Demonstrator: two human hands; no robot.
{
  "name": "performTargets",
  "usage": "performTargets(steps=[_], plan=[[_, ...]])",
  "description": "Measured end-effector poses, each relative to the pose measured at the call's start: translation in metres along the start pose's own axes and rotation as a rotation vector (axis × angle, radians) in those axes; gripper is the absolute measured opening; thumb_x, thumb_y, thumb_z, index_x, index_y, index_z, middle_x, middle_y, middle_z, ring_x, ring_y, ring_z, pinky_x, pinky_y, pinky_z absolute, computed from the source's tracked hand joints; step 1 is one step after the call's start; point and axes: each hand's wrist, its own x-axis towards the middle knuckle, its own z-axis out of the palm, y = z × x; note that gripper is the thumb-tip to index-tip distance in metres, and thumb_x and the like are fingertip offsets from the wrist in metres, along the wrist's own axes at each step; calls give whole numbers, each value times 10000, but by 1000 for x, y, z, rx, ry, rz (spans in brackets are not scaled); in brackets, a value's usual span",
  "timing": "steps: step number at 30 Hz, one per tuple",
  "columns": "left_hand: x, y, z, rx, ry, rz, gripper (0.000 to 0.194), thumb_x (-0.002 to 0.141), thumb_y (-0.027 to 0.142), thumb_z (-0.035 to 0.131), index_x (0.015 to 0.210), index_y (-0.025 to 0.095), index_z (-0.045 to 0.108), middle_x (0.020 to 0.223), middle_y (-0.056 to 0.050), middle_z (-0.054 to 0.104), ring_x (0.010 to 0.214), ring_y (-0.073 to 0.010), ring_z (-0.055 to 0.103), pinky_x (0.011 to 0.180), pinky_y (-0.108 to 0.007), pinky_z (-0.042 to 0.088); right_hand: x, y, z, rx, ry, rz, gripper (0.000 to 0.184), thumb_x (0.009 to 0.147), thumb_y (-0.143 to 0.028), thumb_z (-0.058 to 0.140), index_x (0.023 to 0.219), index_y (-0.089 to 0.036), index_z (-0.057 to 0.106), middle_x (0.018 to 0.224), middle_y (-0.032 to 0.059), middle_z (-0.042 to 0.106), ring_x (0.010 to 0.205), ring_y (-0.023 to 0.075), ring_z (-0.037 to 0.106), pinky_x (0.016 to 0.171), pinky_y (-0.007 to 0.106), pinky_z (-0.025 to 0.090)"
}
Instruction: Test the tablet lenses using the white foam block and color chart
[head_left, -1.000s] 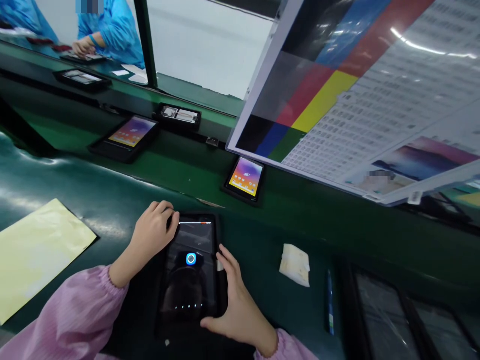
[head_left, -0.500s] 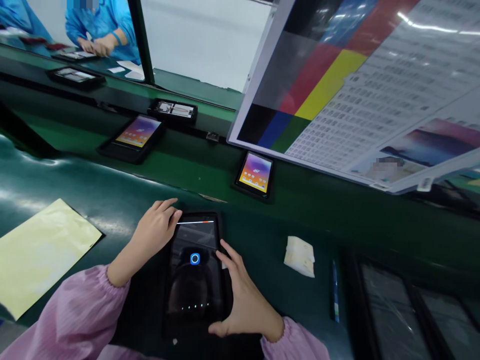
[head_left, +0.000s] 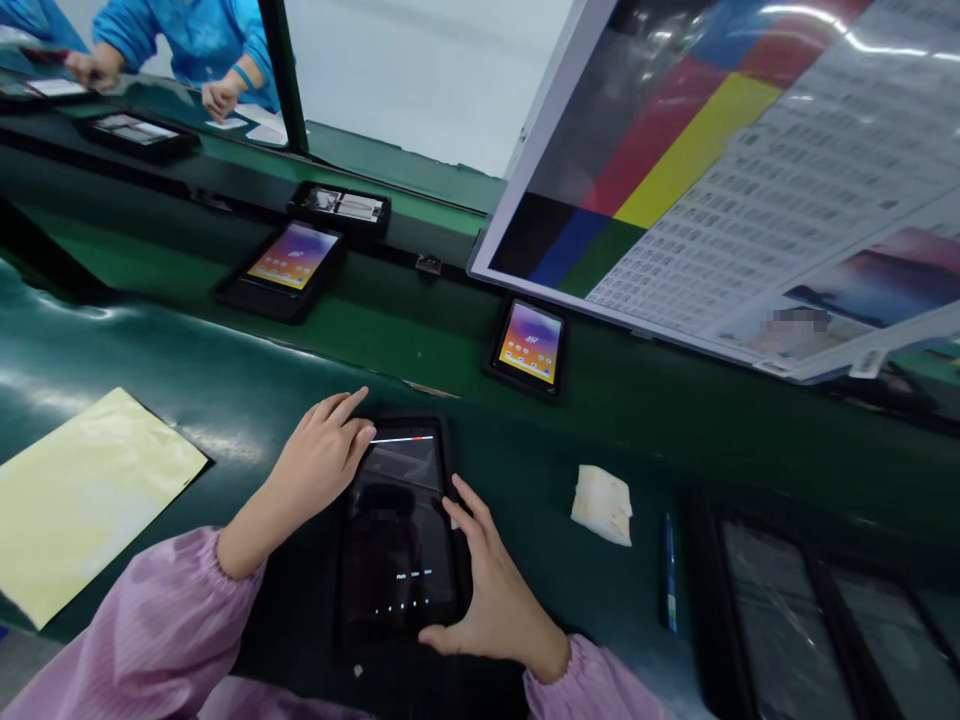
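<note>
A black tablet [head_left: 401,530] lies face up on the green mat in front of me. Its dark screen shows small words and a row of white dots near the bottom, with a thin white and red line at the top. My left hand [head_left: 321,455] is at the tablet's upper left corner, index finger stretched past the edge, thumb by the top of the screen. Along the right edge rests my right hand [head_left: 491,590], fingers spread upward and thumb out near the lower right corner. Neither hand is wrapped around anything.
Two lit devices, a left one [head_left: 289,265] and a right one [head_left: 529,343], lie behind. A large chart board [head_left: 637,230] leans overhead. Yellow sheet [head_left: 97,500] at left; folded white pad [head_left: 602,505], blue pen [head_left: 670,575] and dark framed panels [head_left: 787,620] at right. A co-worker's hand [head_left: 221,97] shows beyond.
The blue round icon has gone from the tablet's screen, and small words now show lower down. My left index finger has stretched out further. The co-worker's hands have moved apart.
</note>
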Motion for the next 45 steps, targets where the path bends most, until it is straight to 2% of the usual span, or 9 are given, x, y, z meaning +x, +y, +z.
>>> performTargets(steps=[8, 14, 19, 25, 29, 34, 37, 41, 45], plan=[[-4, 9, -2, -201, 6, -179, 497, 1065, 430, 311, 961, 132, 694, 1244, -193, 658, 1322, -363, 502, 1166, -589, 367, -5, 4, 5, 35, 16, 30, 1388, 589, -545, 990, 1621, -323, 90, 1705, 155, 21, 1563, 432, 137, 1240, 631, 284], [-19, 1, -26, -623, -152, -308, 552, 1079, 564, 189, 1244, 247, 610, 1137, -56, 722, 992, -224, 709, 856, -365, 604, -3, 3, -3, 182, 31, 100, 1510, 510, -745, 943, 1657, -295, 69, 1715, 148, -15, 1574, 427, 77, 1264, 612, 225], [-30, 12, -37, -909, -175, -406, 512, 1043, 644, 316, 1418, 349, 499, 1297, -28, 683, 1205, -247, 652, 1092, -408, 495, 9, -6, -7, 377, 53, 111, 675, 1025, -716, 397, 1563, -312, 448, 1708, 38, 219, 1582, 284, 160, 1299, 513, 192], [-27, 26, -51, -913, -202, -419, 576, 1020, 682, 339, 1498, 381, 449, 1375, -53, 663, 1311, -271, 621, 1177, -482, 435, 12, -24, 12, 595, 228, 263, 653, 1031, -703, 405, 1457, -245, 594, 1494, 70, 578, 1491, 298, 399, 1268, 545, 269], [-26, 40, -80, -941, -180, -350, 663, 997, 687, 408, 1603, 452, 275, 1494, -26, 600, 1448, -270, 502, 1192, -476, 418, 10, -31, -7, 741, 439, 240, 552, 1009, -656, 539, 1306, -224, 711, 1287, 92, 720, 1256, 317, 639, 1147, 520, 471], [-26, 96, -109, -941, -278, 1, 826, 1020, 534, 504, 1632, 452, -45, 1629, -30, 443, 1414, -245, 543, 1165, -447, 477, 22, -63, -80, 747, 1098, 241, 630, 748, -688, 832, 1120, -184, 772, 1176, 102, 763, 1168, 360, 680, 1044, 508, 560], [-15, 134, -107, -874, -198, 222, 947, 964, 388, 648, 1630, 398, -26, 1633, -60, 425, 1446, -261, 502, 1212, -460, 429, 29, -101, -115, 734, 1383, 41, 629, 813, -612, 808, 1250, -170, 714, 1241, 102, 736, 1231, 346, 651, 1102, 524, 517], [-1, 159, -91, -948, 12, 304, 813, 952, 331, 667, 1565, 345, 134, 1553, -90, 503, 1435, -268, 508, 1189, -445, 462, 23, -125, -122, 681, 1436, -115, 516, 925, -538, 720, 1287, -170, 701, 1256, 101, 729, 1266, 341, 632, 1144, 536, 480], [-5, 158, -78, -927, 49, 267, 724, 953, 344, 665, 1510, 344, 203, 1475, -101, 571, 1377, -277, 567, 1122, -432, 531, 15, -122, -109, 639, 1318, -135, 442, 996, -518, 636, 1258, -175, 730, 1242, 99, 737, 1244, 326, 650, 1121, 509, 501]])
